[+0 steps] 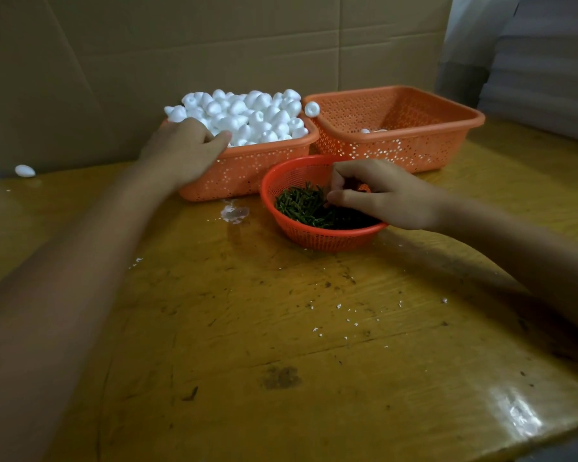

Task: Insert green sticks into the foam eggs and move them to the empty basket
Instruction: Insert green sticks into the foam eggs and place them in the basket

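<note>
Far out at your 10 o'clock, a lone egg (24,171) lies on the table (281,328), away from the rest. Your left hand (184,151) is at 11 o'clock, on the near corner of the full basket (247,168). Its fingers curl into the heap of white foam eggs (247,115). They hide what is under them, so you cannot tell if an egg is in your grip yet. Straight ahead at 12 o'clock is the little red bowl (314,236) with the green sticks (301,205) in it. Your right hand (381,191) dips into this bowl, with the thumb and curled fingers pinching at the sticks. At 1 o'clock is the other basket (414,151). It is nearly bare, with just a few eggs (374,130) showing low inside, so the job looks only just begun. One more egg (312,109) sits up on the rims where the two baskets meet. You seem to be at the picking step, with one hand going for an egg and the other for a stick. Next, lift out just one stick, not a bunch. Bring the egg and the stick together in front of you. Push the stick in straight and gently, because foam can crumble. Then put the egg in the basket at 1 o'clock.
</note>
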